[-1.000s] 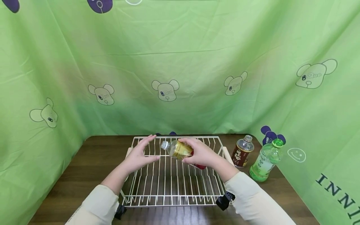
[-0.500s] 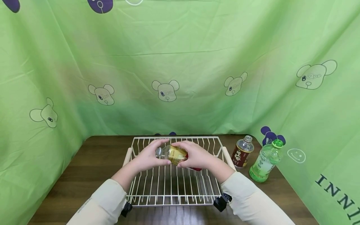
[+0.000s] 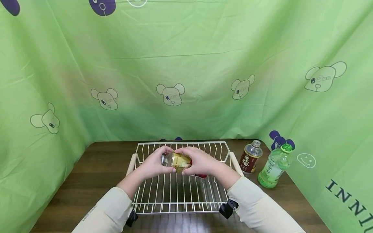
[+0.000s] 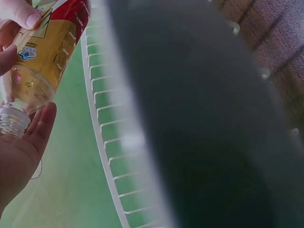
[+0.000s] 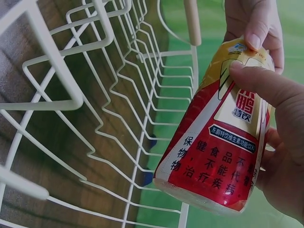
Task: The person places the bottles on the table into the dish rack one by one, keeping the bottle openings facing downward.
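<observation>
Over the white wire rack [image 3: 177, 213] a plastic drink bottle [image 3: 181, 162] with a gold and red label lies on its side in both hands. Its clear neck [image 4: 14, 118] points left and shows no cap in the left wrist view. My left hand [image 3: 152, 165] holds the bottle's shoulder and neck end, thumb on the near side. My right hand [image 3: 201, 161] grips the label around its middle, with the thumb [image 5: 251, 78] pressed on the gold part. The red base [image 5: 204, 194] tilts down to the right.
Right of the rack stand an uncapped bottle [image 3: 249, 160] with a dark brown label and a green bottle [image 3: 272, 170]. The rack has pale side handles [image 3: 131, 164] and sits on a dark wooden table [image 3: 87, 181]. A green curtain [image 3: 186, 119] surrounds the table.
My left hand has moved right and taken hold of the bottle's neck end. My right hand has brought the bottle slightly left and down. The other bottles stay in place.
</observation>
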A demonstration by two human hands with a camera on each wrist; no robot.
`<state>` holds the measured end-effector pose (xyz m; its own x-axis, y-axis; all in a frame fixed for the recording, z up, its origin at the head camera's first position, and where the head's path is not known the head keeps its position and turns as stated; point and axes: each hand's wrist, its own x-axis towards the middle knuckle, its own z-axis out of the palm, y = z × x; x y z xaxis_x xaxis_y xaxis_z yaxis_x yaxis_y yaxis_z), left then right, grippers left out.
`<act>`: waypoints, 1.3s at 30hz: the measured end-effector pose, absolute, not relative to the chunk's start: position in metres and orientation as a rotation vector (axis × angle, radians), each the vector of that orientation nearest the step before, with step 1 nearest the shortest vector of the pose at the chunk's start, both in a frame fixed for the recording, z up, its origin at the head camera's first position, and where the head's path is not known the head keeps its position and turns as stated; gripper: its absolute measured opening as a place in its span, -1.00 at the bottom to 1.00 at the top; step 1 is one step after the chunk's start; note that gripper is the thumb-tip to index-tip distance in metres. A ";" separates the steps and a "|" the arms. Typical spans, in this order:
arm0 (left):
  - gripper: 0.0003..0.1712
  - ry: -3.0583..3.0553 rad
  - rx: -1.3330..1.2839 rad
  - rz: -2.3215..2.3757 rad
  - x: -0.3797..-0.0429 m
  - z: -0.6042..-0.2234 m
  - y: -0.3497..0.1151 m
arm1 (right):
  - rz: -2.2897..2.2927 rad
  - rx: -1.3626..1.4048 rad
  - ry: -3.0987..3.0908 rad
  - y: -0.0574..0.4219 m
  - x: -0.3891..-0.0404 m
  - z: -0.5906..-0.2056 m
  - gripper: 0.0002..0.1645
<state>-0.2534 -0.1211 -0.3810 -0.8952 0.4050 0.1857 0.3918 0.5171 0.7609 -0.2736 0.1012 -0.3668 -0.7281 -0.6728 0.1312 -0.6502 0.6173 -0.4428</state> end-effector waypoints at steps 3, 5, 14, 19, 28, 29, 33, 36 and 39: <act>-0.29 2.732 0.708 1.363 -0.253 -0.383 -0.121 | -0.748 -1.123 2.773 0.101 -0.273 -0.367 -0.11; -0.29 2.741 0.691 1.371 -0.253 -0.384 -0.122 | -0.765 -1.118 2.771 0.101 -0.273 -0.368 -0.11; -0.31 2.755 0.582 1.492 -0.251 -0.391 -0.126 | -0.930 -1.034 2.799 0.107 -0.274 -0.370 -0.04; -0.31 2.731 0.492 1.593 -0.249 -0.395 -0.132 | -1.050 -0.915 2.861 0.112 -0.275 -0.371 -0.04; -0.29 2.667 0.342 1.751 -0.246 -0.399 -0.141 | -1.204 -0.781 2.925 0.118 -0.274 -0.371 -0.04; -0.29 2.647 0.325 1.780 -0.246 -0.400 -0.142 | -1.219 -0.768 2.921 0.118 -0.274 -0.372 -0.05; -0.31 2.532 0.231 1.937 -0.243 -0.402 -0.144 | -1.264 -0.734 2.919 0.119 -0.274 -0.375 -0.06; -0.32 2.440 0.161 2.058 -0.241 -0.403 -0.144 | -1.300 -0.705 2.908 0.118 -0.274 -0.379 -0.05; -0.33 2.368 0.115 2.146 -0.238 -0.405 -0.143 | -1.353 -0.679 2.883 0.117 -0.274 -0.382 -0.01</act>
<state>-0.2381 -0.1432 -0.4048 -0.9959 0.0158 0.0894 0.0905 0.0975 0.9911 -0.2738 0.1172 -0.3823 -0.9068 -0.3203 0.2740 -0.4154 0.5691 -0.7096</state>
